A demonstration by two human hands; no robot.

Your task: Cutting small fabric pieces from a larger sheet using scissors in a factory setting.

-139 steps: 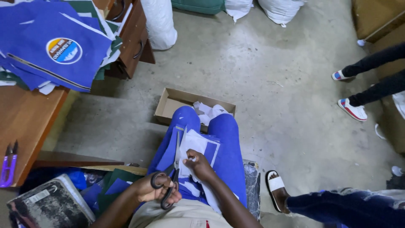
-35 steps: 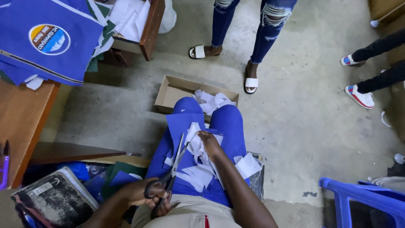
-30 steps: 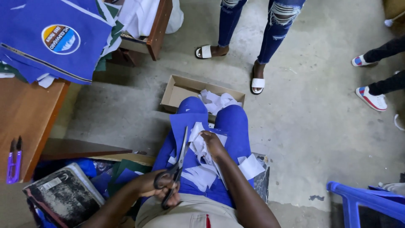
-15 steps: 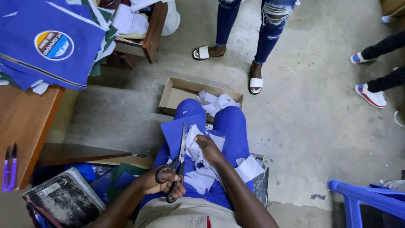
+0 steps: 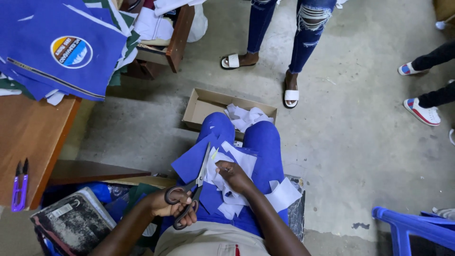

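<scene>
I sit with blue-trousered legs and look down at my lap. My left hand (image 5: 171, 206) grips black-handled scissors (image 5: 193, 189), their blades pointing up along the edge of a blue fabric piece (image 5: 189, 161) on my left thigh. My right hand (image 5: 233, 175) presses down on white fabric pieces (image 5: 241, 161) stacked over the blue one. More white offcuts (image 5: 284, 193) lie across my right thigh.
A cardboard box (image 5: 201, 109) with white scraps stands on the concrete floor before my knees. A person in ripped jeans and sandals (image 5: 290, 95) stands beyond it. A wooden table (image 5: 33, 137) at left carries blue cloth (image 5: 57, 47) and purple snips (image 5: 20, 187). A blue plastic chair (image 5: 412, 230) is lower right.
A person in jeans and sandals walked in and stands behind the box. My scissors have stayed along the blue fabric's edge while my right hand keeps holding the white pieces.
</scene>
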